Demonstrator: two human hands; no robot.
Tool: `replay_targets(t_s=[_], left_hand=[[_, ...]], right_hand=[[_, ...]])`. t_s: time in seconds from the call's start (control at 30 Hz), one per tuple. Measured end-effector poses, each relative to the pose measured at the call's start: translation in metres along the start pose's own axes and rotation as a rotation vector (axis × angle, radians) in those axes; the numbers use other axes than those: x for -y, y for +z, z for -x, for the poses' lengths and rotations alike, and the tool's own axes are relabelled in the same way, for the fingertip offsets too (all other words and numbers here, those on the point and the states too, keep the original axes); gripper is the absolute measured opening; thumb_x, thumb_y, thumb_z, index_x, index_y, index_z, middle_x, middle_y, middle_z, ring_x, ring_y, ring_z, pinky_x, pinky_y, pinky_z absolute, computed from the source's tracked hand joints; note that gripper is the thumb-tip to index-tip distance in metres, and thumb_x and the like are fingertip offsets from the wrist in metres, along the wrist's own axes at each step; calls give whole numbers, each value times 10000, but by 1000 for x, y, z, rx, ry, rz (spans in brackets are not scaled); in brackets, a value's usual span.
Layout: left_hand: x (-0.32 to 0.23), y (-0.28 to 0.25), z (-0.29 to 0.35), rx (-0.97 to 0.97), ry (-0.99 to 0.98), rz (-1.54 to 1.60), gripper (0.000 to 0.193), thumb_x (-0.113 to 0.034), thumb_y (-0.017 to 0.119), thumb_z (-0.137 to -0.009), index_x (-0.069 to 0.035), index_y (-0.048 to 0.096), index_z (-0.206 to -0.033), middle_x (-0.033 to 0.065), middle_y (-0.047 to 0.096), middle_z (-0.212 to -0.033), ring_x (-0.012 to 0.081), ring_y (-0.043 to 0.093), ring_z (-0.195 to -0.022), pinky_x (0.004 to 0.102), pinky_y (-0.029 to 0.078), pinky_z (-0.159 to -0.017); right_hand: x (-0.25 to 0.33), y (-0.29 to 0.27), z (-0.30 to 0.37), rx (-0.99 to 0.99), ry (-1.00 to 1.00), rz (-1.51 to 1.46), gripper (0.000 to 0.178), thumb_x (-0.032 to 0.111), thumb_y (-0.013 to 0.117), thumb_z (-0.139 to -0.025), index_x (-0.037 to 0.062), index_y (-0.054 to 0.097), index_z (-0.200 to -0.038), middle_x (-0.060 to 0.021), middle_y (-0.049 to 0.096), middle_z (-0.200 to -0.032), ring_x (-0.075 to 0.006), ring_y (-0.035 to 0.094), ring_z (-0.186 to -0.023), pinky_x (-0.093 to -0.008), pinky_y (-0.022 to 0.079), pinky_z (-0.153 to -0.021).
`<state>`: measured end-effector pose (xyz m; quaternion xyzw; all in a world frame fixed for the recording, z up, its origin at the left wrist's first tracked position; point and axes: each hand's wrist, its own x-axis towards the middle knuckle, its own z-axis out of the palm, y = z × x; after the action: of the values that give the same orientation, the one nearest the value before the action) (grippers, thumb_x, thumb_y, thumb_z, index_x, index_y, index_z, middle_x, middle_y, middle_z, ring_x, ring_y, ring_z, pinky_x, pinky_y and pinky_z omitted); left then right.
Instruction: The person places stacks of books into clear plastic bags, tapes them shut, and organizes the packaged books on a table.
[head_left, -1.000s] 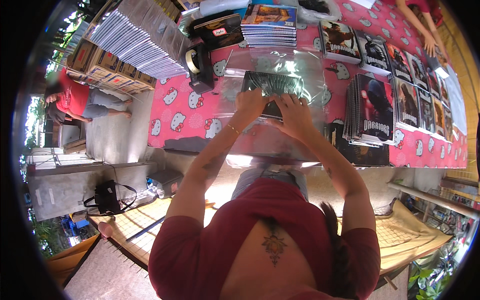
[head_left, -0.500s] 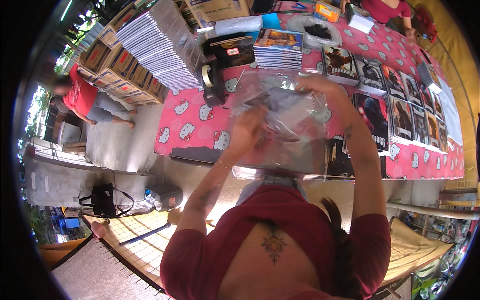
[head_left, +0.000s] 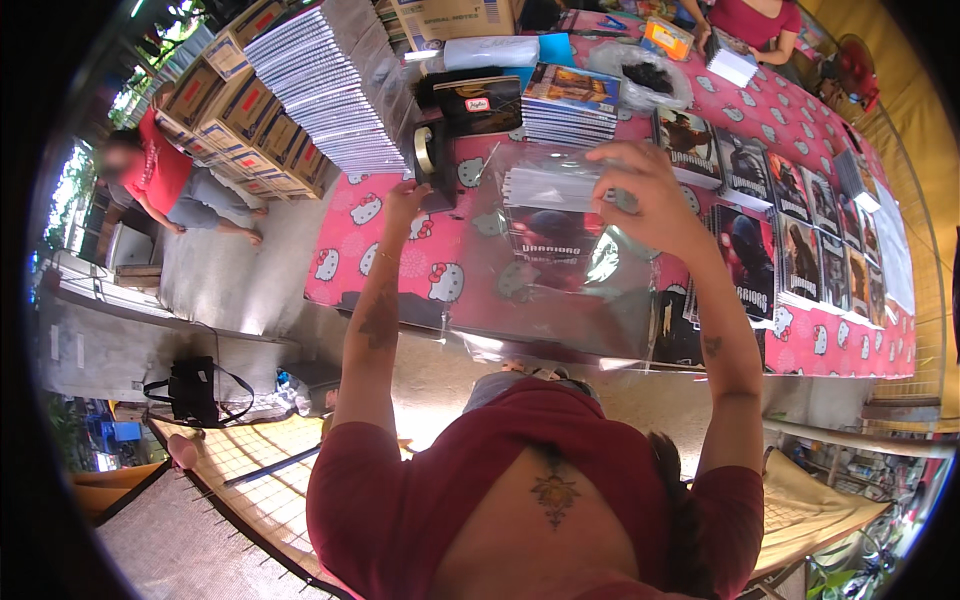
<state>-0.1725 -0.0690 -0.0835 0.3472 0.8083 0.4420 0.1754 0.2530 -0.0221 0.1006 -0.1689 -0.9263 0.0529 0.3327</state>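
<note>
My left hand (head_left: 406, 207) is at the near end of the black tape dispenser (head_left: 437, 180), fingertips pinched together; whether a strip of tape is between them is too small to see. A roll of tape (head_left: 424, 152) sits in the dispenser. My right hand (head_left: 648, 200) is over the right side of a clear plastic bag (head_left: 560, 310), fingers curved and apart from the thumb. Inside the bag lies a stack of spiral notebooks (head_left: 553, 233) with a dark red cover, white page edges facing away from me.
Several rows of notebooks (head_left: 745, 262) lie on the right of the pink tablecloth (head_left: 345, 262). A tall notebook stack (head_left: 330, 95) and cardboard boxes (head_left: 235, 120) stand left. More notebooks (head_left: 570, 105) are piled behind the bag. Another person (head_left: 755, 25) holds a notebook across the table.
My left hand has left the bag and moved left to the tape dispenser. My right hand stays over the bag's right side. The bag lies flatter, with the notebooks showing more clearly.
</note>
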Motion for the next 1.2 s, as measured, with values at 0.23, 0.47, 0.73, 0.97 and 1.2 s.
replay_targets(t_s=[0.23,0.47,0.73,0.97,1.2], left_hand=[[27,26,7,102,-131,693,177,-135,709,-804,-15,733,-932,36,690,-767,120,586,-643,262,477,-606],[24,-8,8,-11,159,-254,133,-174,690,-818,-49,717,-854,47,692,-748,165,664,-676,328,531,-616],[-146,-17,45,779,560,598,198,-83,680,-907,-64,691,-1104,2,629,-945,108,585,-909,311,472,-844],[-169,-17,19,803,976,399,157,-104,730,-862,-133,757,-1015,31,535,-1105,168,504,-1047,308,431,-903],[-198,20,32,647,1262,65,140,-148,763,-814,-190,776,-948,77,359,-1515,268,324,-1383,425,291,-1112]], right_hand=[[45,19,-49,52,77,42,266,285,710,-833,116,689,-1037,-31,667,-1069,-238,593,-1020,-407,372,-944],[60,68,-74,124,122,257,407,328,694,-834,58,679,-1138,-65,698,-1051,-234,612,-994,-402,396,-866],[69,69,-95,256,291,198,433,407,680,-825,90,700,-1118,-79,722,-1002,-243,626,-993,-420,390,-820],[58,50,-73,122,282,204,476,397,784,-736,81,697,-1081,-129,652,-1149,-281,581,-1111,-438,385,-958],[-14,45,44,-33,485,-206,614,369,880,-618,168,669,-1158,-66,528,-1375,-295,489,-1261,-481,338,-1035]])
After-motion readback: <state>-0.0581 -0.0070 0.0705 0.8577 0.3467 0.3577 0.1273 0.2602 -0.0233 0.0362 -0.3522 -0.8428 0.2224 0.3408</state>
